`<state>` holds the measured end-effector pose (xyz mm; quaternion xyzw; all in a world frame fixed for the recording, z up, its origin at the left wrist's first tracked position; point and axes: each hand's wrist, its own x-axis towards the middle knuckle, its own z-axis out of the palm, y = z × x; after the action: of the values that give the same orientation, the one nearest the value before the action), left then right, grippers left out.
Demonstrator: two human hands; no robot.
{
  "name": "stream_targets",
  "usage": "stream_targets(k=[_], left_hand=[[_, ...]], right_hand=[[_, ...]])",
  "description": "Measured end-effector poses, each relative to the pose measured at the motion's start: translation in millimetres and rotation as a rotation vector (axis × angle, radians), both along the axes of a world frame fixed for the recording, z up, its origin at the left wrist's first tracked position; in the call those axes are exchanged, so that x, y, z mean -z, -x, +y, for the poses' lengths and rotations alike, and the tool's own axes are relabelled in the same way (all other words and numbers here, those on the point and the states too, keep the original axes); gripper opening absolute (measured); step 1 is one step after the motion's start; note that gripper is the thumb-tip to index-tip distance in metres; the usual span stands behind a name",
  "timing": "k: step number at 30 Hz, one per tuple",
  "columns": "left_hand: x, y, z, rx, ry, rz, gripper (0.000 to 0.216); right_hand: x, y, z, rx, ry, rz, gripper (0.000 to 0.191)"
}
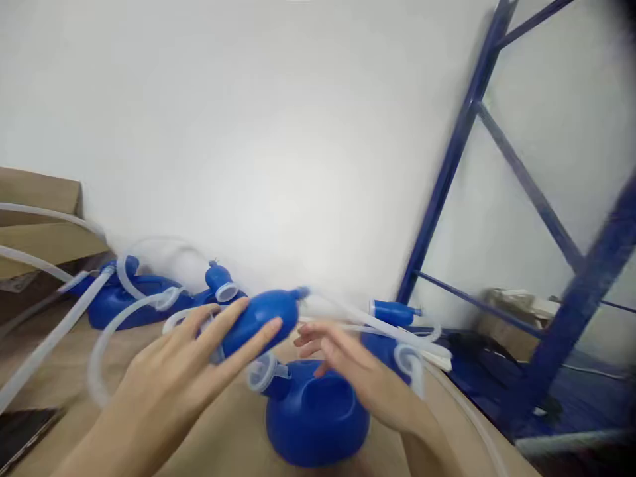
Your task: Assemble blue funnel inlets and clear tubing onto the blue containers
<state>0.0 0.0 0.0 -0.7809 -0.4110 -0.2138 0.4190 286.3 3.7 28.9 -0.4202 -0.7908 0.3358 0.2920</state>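
My left hand (173,377) holds a blue bulb-shaped funnel piece (261,321), its fingers spread along the sides and the narrow tip pointing right. My right hand (355,364) is open, with fingers loosely bent, just above a blue plastic bottle with a built-in handle (318,424). I cannot tell whether it touches the bottle. This bottle stands on the brown surface, its mouth at the left under a clear cap (262,372) tilted aside. A clear hose (377,321) runs behind the right hand toward the right; its left end is not clearly visible.
At left are another blue bottle (132,301), coiled clear tubing (106,344) and a cardboard box (44,222). Another funnel piece (218,278) lies near the wall. On the right are a funnel piece (395,311) and a blue metal rack (447,165). A dark flat object (24,434) lies front left.
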Motion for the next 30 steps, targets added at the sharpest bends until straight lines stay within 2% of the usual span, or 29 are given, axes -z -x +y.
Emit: stream_targets(k=[3, 6, 9, 11, 14, 16, 20, 24, 27, 30], left_hand=[[-0.5, 6.3, 8.8, -0.061, 0.104, -0.02, 0.092], [3.9, -6.4, 3.0, -0.043, 0.104, 0.009, 0.091], [18.4, -35.9, -12.2, -0.022, 0.073, 0.071, 0.09], [32.1, -56.7, -18.8, -0.029, 0.074, 0.076, 0.087], [48.5, -77.2, -18.3, -0.029, 0.043, 0.031, 0.079], [50.9, -80.2, -15.7, -0.03, 0.035, 0.022, 0.077], [40.2, -62.6, -21.8, -0.072, 0.164, 0.006, 0.093], [34.4, -42.7, -40.3, -0.041, 0.242, 0.007, 0.096], [41.9, -50.4, -45.3, -0.012, 0.3, 0.033, 0.086], [59.0, -74.5, -35.1, -0.091, 0.27, -0.035, 0.076]], right_hand=[[12.4, -19.9, -7.5, 0.145, -0.053, -0.43, 0.056], [51.8, -29.0, 1.0, 0.358, -0.11, -0.708, 0.058], [106.0, -29.7, 12.4, 0.536, -0.296, -0.768, 0.053], [137.4, -29.1, 11.2, 0.6, -0.442, -0.783, 0.052], [170.8, -26.4, -3.4, 0.591, -0.656, -0.78, 0.05], [185.5, -20.5, -14.6, 0.556, -0.729, -0.777, 0.049], [196.1, -1.9, -25.2, 0.671, -0.713, -0.771, 0.043], [177.0, 5.6, -25.4, 0.649, -0.731, -0.729, 0.043], [162.0, 3.3, -23.9, 0.596, -0.738, -0.681, 0.04], [166.0, 2.7, -20.9, 0.609, -0.727, -0.559, 0.033]])
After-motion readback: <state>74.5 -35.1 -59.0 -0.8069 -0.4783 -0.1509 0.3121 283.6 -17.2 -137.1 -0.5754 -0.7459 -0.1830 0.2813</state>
